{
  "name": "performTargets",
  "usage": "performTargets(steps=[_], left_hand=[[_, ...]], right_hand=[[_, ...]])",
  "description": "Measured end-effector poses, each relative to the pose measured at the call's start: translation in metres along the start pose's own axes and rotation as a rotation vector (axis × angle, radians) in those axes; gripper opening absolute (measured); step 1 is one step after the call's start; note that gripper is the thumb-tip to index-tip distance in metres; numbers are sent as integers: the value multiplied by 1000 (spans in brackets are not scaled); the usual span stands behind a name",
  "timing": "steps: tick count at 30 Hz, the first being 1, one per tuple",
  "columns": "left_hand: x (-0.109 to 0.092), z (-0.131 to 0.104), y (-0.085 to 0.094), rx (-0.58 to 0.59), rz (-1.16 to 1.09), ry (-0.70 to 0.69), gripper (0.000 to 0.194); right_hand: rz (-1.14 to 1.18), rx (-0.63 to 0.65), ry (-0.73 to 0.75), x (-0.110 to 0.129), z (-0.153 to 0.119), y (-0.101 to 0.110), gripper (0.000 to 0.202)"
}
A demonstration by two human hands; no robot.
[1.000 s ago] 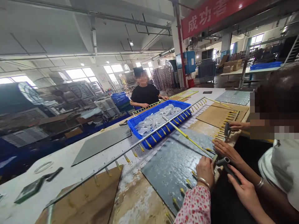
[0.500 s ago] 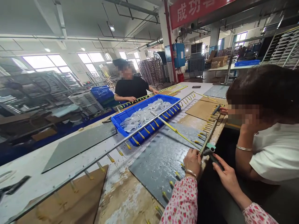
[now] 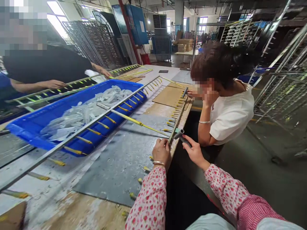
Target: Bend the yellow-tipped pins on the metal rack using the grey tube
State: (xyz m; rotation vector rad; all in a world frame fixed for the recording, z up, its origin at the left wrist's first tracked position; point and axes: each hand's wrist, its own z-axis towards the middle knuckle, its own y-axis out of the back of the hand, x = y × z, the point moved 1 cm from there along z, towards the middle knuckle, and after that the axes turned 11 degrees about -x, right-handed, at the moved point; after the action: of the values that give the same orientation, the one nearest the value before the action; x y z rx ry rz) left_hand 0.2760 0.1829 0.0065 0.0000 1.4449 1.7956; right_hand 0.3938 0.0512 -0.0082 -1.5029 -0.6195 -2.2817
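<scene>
My right hand (image 3: 193, 150) is wrapped round the handle of a dark grey T-shaped tool (image 3: 179, 134), whose tube-like head has an open round end. That head is at the metal frame bar (image 3: 177, 124) along the table edge, beside a small green patch. My left hand (image 3: 161, 151) is closed at the same bar, just left of the tool; what its fingertips pinch is hidden. Yellow-coated hooks (image 3: 170, 120) stick out from the bar in a row. A grey sheet (image 3: 115, 163) lies under the frame.
A blue crate (image 3: 31, 127) of clear plastic-like pieces stands under the frame's long far rail (image 3: 79, 131). A co-worker in white (image 3: 230, 108) sits close on the right, holding a similar grey tool (image 3: 184, 92). Another person in black (image 3: 48, 67) handles a second frame across the table.
My view has swung right and the scene has shifted left. Both hands stay at the same part of the bar, the right one still holding the grey tool.
</scene>
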Motion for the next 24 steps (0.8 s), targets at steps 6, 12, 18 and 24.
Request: performTargets(steps=[6, 12, 18, 24], left_hand=[[1, 2, -2, -29, 11, 16, 14], [1, 5, -3, -15, 48, 50, 16], [1, 6, -2, -8, 58, 71, 17], [0, 6, -2, -8, 60, 73, 17]], right_hand=[[7, 32, 15, -3, -4, -8, 40], [-10, 43, 53, -5, -2, -12, 39], [-63, 34, 169, -13, -3, -17, 38], [-97, 20, 313, -4, 0, -13, 37]])
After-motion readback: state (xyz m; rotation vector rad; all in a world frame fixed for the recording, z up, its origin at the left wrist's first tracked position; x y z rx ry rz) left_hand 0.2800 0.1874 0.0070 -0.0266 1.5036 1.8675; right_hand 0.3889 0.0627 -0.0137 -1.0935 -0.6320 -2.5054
